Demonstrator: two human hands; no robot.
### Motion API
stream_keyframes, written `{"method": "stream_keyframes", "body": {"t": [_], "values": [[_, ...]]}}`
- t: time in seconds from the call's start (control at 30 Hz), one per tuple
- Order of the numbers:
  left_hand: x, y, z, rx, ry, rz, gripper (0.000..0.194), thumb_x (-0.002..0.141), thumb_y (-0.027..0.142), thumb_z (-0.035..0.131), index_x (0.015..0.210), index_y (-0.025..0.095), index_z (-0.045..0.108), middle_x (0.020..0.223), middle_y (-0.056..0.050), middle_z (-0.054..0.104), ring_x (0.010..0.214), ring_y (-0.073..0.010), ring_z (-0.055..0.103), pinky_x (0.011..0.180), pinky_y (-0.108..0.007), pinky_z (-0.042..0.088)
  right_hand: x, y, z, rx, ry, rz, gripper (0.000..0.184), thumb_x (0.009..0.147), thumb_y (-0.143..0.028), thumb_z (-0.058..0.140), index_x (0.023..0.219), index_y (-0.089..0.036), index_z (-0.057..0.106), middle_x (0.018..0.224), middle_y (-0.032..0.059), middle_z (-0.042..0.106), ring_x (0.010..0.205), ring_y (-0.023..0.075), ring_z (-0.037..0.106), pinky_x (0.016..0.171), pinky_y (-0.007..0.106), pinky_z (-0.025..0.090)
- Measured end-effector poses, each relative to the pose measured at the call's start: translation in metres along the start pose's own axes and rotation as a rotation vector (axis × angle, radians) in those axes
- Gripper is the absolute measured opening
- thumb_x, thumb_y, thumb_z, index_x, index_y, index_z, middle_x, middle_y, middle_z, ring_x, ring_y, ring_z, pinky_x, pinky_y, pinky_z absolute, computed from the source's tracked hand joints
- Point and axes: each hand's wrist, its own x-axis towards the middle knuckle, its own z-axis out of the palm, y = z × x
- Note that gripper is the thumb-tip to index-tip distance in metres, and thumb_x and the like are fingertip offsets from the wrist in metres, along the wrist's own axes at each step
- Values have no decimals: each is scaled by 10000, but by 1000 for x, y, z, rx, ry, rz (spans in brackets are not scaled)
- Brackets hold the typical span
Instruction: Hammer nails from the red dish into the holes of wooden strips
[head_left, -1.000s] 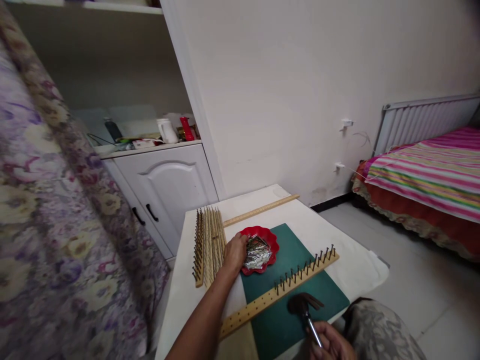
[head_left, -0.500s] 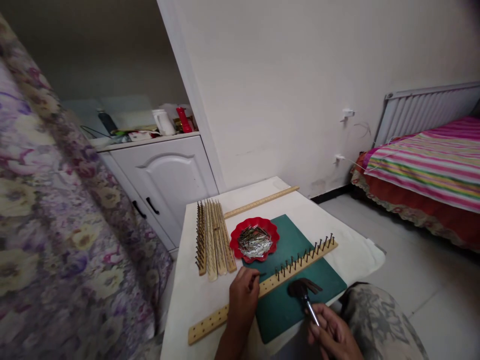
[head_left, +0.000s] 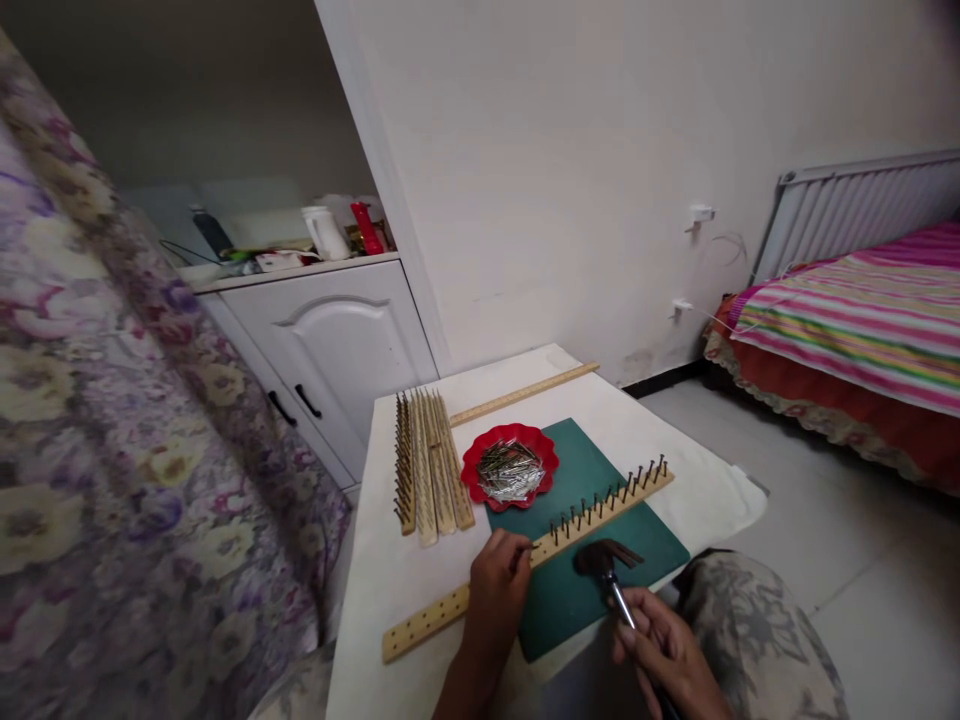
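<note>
My left hand (head_left: 499,575) is closed in a pinch over the wooden strip (head_left: 427,618), holding a small dark nail (head_left: 535,546) by one end. Two rows of holes run along the strip's near-left part, and several nails (head_left: 600,505) stand up from its right part. In my right hand (head_left: 660,640) is a claw hammer (head_left: 600,560), gripped by its shiny handle. The hammer head hovers just on the near side of the strip, above the green mat (head_left: 570,615). Part of the strip is hidden behind my left hand.
A red scalloped bowl (head_left: 471,492) full of nails sits beyond the strip. Several nail-studded strips (head_left: 427,470) lie side by side at the table's left. Another wooden strip (head_left: 525,393) lies near the wall. My knee (head_left: 757,620) is at the table's (head_left: 712,500) right edge.
My left hand has moved slightly right and up along the strip, bringing the nail over the holes beside the standing nails. The hammer stays nearly in place. The view has tilted slightly.
</note>
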Motion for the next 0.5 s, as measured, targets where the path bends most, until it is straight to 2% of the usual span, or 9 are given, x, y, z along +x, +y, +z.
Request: {"method": "stream_keyframes", "body": {"t": [0.33,0.5], "values": [[15,6,-1,63,-62,33,183,801,150,440,744,181,612,733,-25,560,713,-153,556,632,-235,402,-2,-4,-1,-20,-6,36,355,796,-494,588,953,-198,469,641,-37,654,233,19,454,251,103,253],[20,4,5,-45,-73,54,212,832,187,432,814,195,643,785,-32,595,774,-159,574,683,-244,429,-1,-3,0,-32,26,33,393,766,-533,597,934,-196,484,611,-41,650,214,30,437,228,114,242]]}}
